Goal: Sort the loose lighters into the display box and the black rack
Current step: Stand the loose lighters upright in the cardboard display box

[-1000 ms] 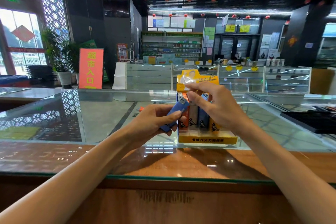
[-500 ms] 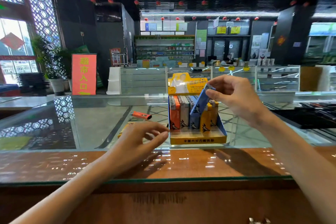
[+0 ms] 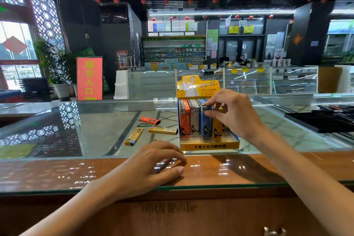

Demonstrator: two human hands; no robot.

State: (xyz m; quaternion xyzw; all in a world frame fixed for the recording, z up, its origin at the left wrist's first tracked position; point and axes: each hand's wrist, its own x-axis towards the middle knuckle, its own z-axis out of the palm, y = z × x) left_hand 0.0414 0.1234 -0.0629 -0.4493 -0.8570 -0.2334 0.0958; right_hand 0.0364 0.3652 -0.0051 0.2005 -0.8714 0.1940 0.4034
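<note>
A single head-worn wide-angle view looks forward and down across the glass counter (image 3: 95, 132), close in.

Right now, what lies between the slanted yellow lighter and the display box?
In the head view, a second yellow lighter lies flat between the slanted yellow lighter and the display box, its end near the box's left side.

Box (image 3: 208, 146) being shown in yellow with black lettering, orange lighter (image 3: 184, 120), grey lighter (image 3: 194, 120), blue lighter (image 3: 206, 125) and yellow lighter (image 3: 217, 129) being marked with black animal prints, loose orange lighter (image 3: 150, 120) and loose yellow lighter (image 3: 134, 136) being marked likewise, rack (image 3: 321, 120) being seen in black, sign (image 3: 89, 78) being lettered yellow on orange-red.
</note>
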